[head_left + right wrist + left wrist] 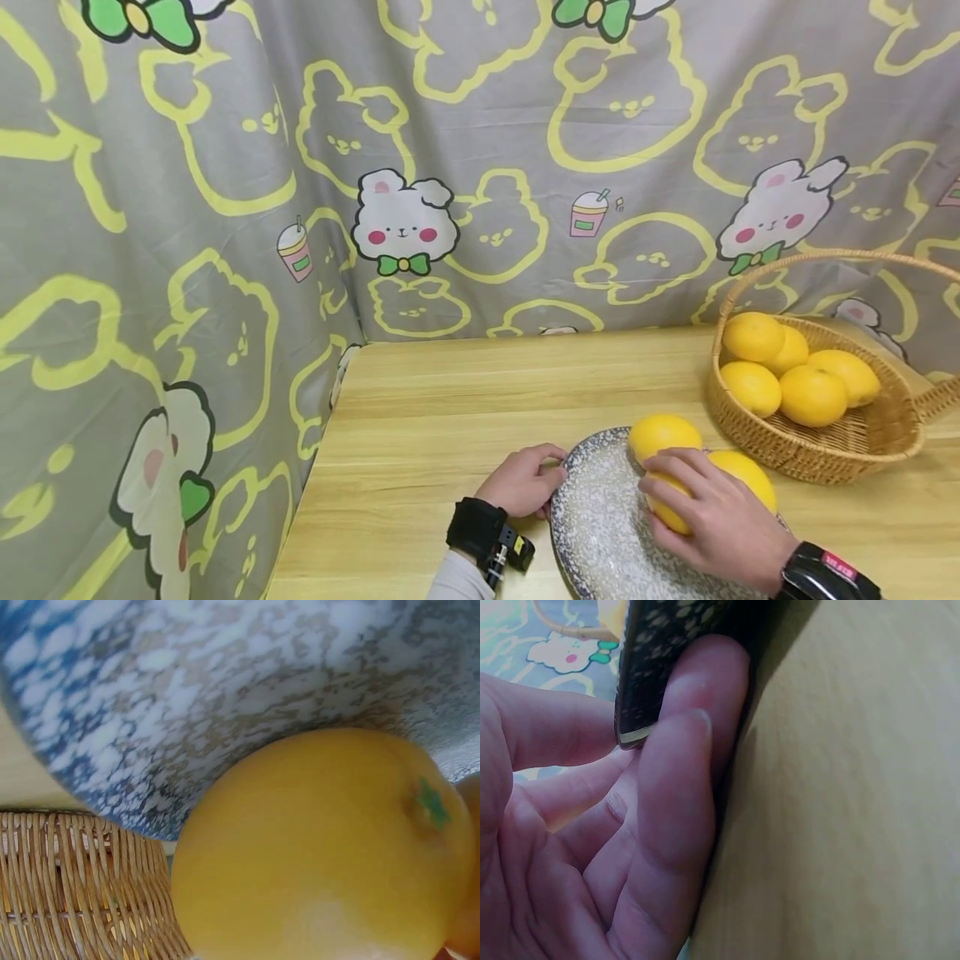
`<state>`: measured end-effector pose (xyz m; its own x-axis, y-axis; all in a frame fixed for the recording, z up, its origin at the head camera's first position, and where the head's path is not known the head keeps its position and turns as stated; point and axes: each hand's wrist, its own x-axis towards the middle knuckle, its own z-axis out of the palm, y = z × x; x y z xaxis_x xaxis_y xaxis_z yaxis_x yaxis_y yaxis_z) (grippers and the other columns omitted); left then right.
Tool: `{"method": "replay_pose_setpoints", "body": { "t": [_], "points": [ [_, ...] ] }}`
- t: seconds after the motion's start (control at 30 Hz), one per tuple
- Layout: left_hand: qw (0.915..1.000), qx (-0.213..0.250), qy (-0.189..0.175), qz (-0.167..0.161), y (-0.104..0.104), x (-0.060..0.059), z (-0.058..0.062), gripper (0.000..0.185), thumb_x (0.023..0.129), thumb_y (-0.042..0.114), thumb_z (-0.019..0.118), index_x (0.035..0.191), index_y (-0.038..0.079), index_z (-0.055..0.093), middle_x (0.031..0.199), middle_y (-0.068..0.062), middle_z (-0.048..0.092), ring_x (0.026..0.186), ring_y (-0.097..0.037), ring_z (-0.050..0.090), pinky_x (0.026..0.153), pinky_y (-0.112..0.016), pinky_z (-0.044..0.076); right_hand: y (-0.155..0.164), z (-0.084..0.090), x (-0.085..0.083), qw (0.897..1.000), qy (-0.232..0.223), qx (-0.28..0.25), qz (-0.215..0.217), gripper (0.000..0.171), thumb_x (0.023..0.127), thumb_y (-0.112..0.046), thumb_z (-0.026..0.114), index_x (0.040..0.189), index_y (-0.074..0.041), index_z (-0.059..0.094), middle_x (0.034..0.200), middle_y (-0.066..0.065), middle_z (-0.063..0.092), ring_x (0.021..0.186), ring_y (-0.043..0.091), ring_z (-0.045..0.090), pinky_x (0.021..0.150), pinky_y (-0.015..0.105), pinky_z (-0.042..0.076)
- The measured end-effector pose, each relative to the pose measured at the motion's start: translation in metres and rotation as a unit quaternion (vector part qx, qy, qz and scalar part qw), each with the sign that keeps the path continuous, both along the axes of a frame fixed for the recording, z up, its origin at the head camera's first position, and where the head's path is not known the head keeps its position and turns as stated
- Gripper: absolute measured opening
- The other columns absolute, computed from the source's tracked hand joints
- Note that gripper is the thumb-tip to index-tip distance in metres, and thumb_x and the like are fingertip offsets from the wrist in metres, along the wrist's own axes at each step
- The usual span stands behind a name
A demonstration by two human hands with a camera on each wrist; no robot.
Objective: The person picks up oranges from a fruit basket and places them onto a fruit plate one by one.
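Observation:
In the head view a round speckled plate [600, 508] lies on the table, and my left hand [522, 483] grips its left rim. The left wrist view shows the thumb on one face of the rim and fingers [676, 802] curled beneath it. Over the plate, my right hand [712, 521] holds an orange [667, 512], partly hidden by its fingers. Behind that sits a second orange [666, 437], and a third orange [746, 477] lies to the right. An orange [315, 855] with a green star-shaped stem end fills the right wrist view; the right fingers are out of sight there.
A wicker basket [817, 462] with a tall handle stands at the right, just beyond the plate. Several oranges [813, 396] lie in it. The wooden table [420, 417] meets a patterned curtain [495, 275] at its back and left edges.

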<state>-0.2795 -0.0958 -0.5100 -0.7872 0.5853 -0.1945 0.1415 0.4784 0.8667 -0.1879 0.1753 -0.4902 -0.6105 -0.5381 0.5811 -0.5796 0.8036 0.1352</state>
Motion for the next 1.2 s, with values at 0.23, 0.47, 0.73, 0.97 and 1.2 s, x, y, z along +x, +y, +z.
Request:
{"method": "replay_pose_setpoints", "body": {
  "t": [0.23,0.47,0.73,0.97,1.2],
  "points": [
    [1.0000,0.000,0.002,0.001,0.0005,0.0004,0.0014,0.037,0.107,0.026,0.054,0.141,0.014,0.061,0.062,0.002,0.065,0.048,-0.009,0.058,0.053,-0.025,0.052,-0.0010,-0.0045,-0.0005,0.999,-0.002,-0.020,0.033,0.038,0.107,-0.051,0.042,0.105,-0.029,0.073,0.118,-0.004,0.068,0.108,0.016,0.059,0.079,0.035,0.054],
    [1.0000,0.004,0.005,0.004,0.0007,0.0012,0.0021,0.037,0.106,0.026,0.055,0.140,0.013,0.061,0.063,0.000,0.066,0.048,-0.010,0.058,0.051,-0.026,0.052,-0.0012,-0.0069,-0.0016,0.999,-0.003,-0.017,0.040,0.037,0.107,-0.051,0.044,0.104,-0.029,0.073,0.118,-0.003,0.069,0.107,0.016,0.061,0.080,0.035,0.054],
    [1.0000,0.005,0.003,0.001,0.0016,-0.0002,0.0003,0.036,0.107,0.025,0.055,0.140,0.013,0.062,0.064,0.002,0.067,0.048,-0.009,0.059,0.053,-0.025,0.052,-0.0006,-0.0045,-0.0006,0.999,-0.025,0.002,0.037,0.019,0.098,-0.048,0.065,0.104,-0.031,0.072,0.118,-0.006,0.069,0.107,0.012,0.060,0.082,0.033,0.054],
    [1.0000,0.001,0.003,-0.003,0.0024,0.0003,-0.0001,0.037,0.107,0.026,0.055,0.141,0.014,0.061,0.064,0.003,0.068,0.049,-0.009,0.059,0.053,-0.025,0.052,-0.0015,0.0000,0.0012,0.998,-0.054,0.023,0.022,0.028,0.082,-0.039,0.084,0.106,-0.033,0.071,0.117,-0.009,0.068,0.107,0.009,0.059,0.083,0.032,0.055],
    [1.0000,0.002,0.003,-0.008,0.0004,0.0004,0.0005,0.037,0.108,0.026,0.054,0.142,0.014,0.060,0.068,0.001,0.070,0.050,-0.009,0.060,0.052,-0.025,0.051,-0.0073,0.0020,0.0004,0.997,-0.054,0.049,0.033,0.036,0.074,-0.034,0.085,0.107,-0.029,0.070,0.119,-0.005,0.068,0.109,0.013,0.060,0.080,0.037,0.061]
  ]
}}
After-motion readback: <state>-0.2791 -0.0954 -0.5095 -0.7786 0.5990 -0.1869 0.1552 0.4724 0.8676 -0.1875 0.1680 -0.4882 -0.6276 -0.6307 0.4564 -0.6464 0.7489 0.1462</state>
